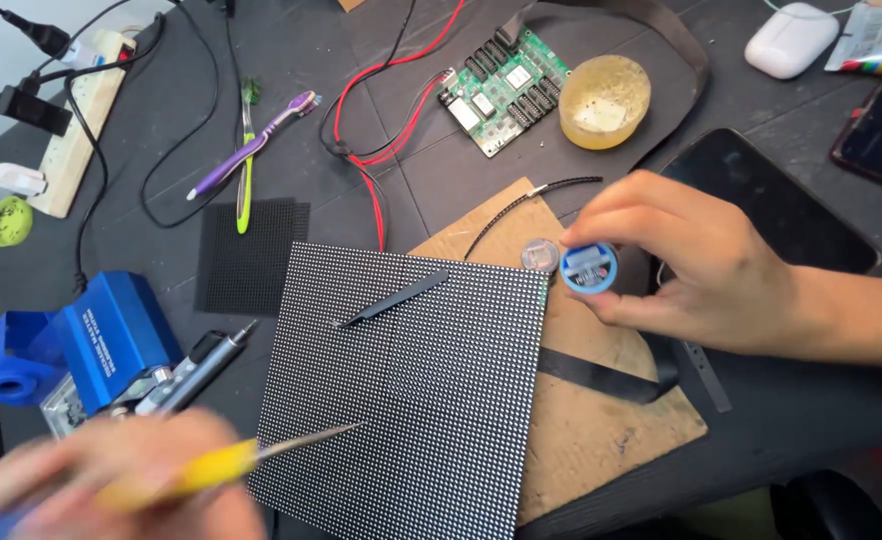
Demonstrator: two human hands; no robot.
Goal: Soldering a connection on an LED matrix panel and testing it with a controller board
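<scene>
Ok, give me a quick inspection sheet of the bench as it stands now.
Surface: dark table with a cardboard sheet under the work.
Job's things: black dotted LED panel with black tweezers lying on it; small blue spool.
Clutter: green circuit board, yellow round tub, toothbrushes, blue tool stand, tablet, white earbud case.
Grippers: left hand, blurred, grips a yellow-handled pointed tool; right hand grips the spool.
Cables: red wires, black leads, power strip.
Surroundings: nothing seen.
</scene>
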